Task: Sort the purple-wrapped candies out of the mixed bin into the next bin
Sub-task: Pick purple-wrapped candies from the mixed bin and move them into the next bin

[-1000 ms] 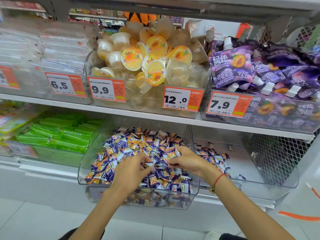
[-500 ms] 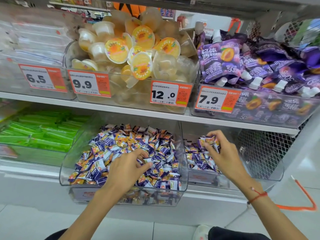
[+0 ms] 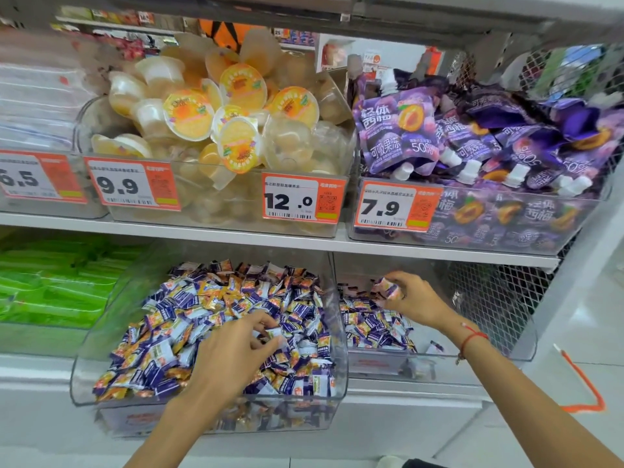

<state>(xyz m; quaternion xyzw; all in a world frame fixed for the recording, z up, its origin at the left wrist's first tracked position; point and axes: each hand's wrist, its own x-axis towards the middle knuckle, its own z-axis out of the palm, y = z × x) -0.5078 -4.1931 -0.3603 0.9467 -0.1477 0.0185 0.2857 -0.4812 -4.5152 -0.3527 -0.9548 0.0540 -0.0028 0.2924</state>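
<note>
Shop shelves are filling the view, with clear bins sitting in two rows. At 12 o'clock, jelly cups are piling up in one bin, and purple pouches are lying at 2 o'clock. Green packs are sitting at 9 o'clock.

Low in the middle, the mixed bin is holding a big heap of purple and orange candies. The left hand is reaching in from 6 o'clock, palm down, arm slanting up. Its fingers are curling into the heap and pinching a small wrapped candy at the tips.

Just beside it, at 3 o'clock, the next bin is holding a smaller pile of purple candies on its left side. The right hand is hanging over that pile, with its arm coming in from 5 o'clock. Its fingers are bending around a few purple candies, holding them above the pile. A red string is circling the right wrist. An orange cord is lying on the floor at 4 o'clock.
</note>
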